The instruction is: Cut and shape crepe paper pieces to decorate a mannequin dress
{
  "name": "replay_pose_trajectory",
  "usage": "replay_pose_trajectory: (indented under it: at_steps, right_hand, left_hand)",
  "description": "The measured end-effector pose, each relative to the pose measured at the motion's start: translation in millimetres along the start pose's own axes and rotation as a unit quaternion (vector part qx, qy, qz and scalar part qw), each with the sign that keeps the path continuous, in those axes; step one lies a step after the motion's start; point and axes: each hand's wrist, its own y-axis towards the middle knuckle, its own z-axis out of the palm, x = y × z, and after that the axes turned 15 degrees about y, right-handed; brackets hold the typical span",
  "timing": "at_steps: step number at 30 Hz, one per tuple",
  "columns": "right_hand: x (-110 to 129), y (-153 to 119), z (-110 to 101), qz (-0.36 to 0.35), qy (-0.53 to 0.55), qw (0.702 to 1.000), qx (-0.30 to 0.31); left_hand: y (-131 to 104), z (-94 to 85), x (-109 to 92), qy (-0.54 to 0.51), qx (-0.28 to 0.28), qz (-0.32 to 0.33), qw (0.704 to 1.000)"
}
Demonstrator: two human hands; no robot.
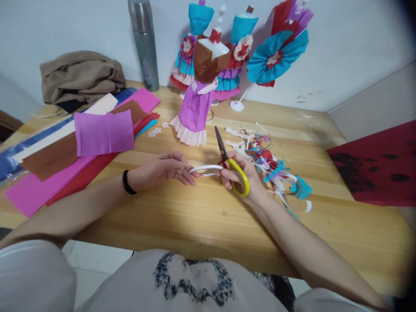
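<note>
A thin white strip [206, 167] stretches between my two hands above the wooden table [162, 216]. My left hand [169, 169] pinches its left end between thumb and fingers. In my right hand [240, 171] are the strip's other end and yellow-handled scissors [238, 177], whose dark blades look closed and point up and away from me. Just beyond my hands stands a small dress form [212, 56] with a brown top, a purple skirt [194, 106] and a pale ruffled hem.
Coloured paper sheets [104, 133] are piled at the left, beside a brown cloth [81, 76] and a flask [144, 47]. Paper scraps [273, 167] lie to the right of my right hand. More decorated forms [277, 56] stand by the wall.
</note>
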Motion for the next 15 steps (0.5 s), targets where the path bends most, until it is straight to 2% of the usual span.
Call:
replay_pose_trajectory:
  at_steps: [5,12,15]
  right_hand:
    - [-6.8,3.7,-8.8,0.020,0.050,0.998,0.020]
    - [3.7,5.0,-18.7,-0.042,0.068,0.997,0.016]
    - [10.8,6.3,-25.2,-0.048,0.058,0.997,0.010]
  left_hand:
    - [-2.4,-1.8,1.4,0.016,0.057,0.028,0.998]
    - [0.7,-2.2,5.1,0.014,0.044,0.021,0.999]
    - [0.6,-2.1,4.3,0.018,0.047,0.020,0.999]
